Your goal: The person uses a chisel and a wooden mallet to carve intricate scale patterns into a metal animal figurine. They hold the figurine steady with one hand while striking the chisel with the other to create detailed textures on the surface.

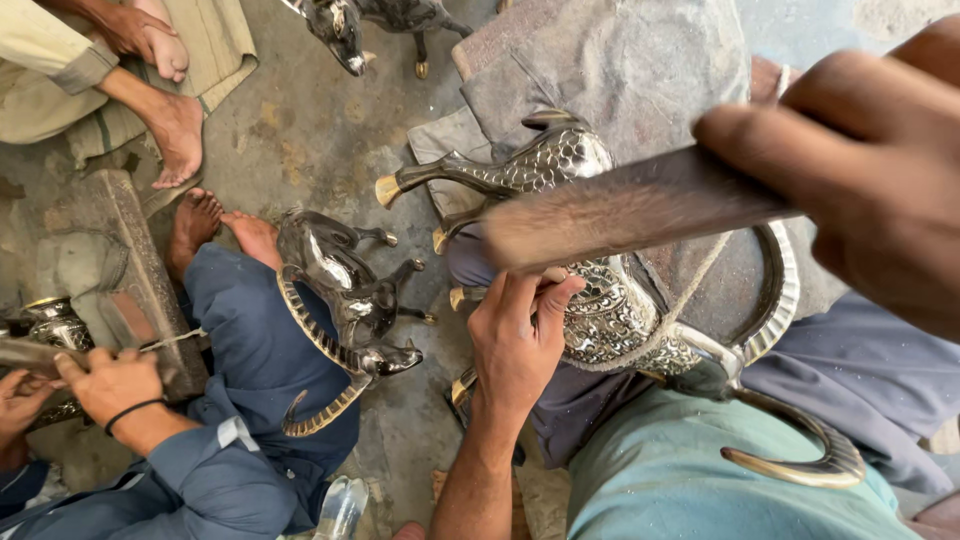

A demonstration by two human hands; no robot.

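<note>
Engraved silvery metal animal figure [590, 300] lies sideways on lap; flat file [640, 205] above.

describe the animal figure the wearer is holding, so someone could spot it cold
Start at the grey cloth over the wearer's lap, right of centre. On it lies a silver patterned metal animal figure, steadied by the left hand. Unlike the plainer figure beside the co-worker, it lies under a brush.

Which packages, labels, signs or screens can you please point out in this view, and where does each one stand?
None of these is in view: only the left hand on a silver-and-brass metal animal figure and the right hand holding a flat wooden brush.
</note>
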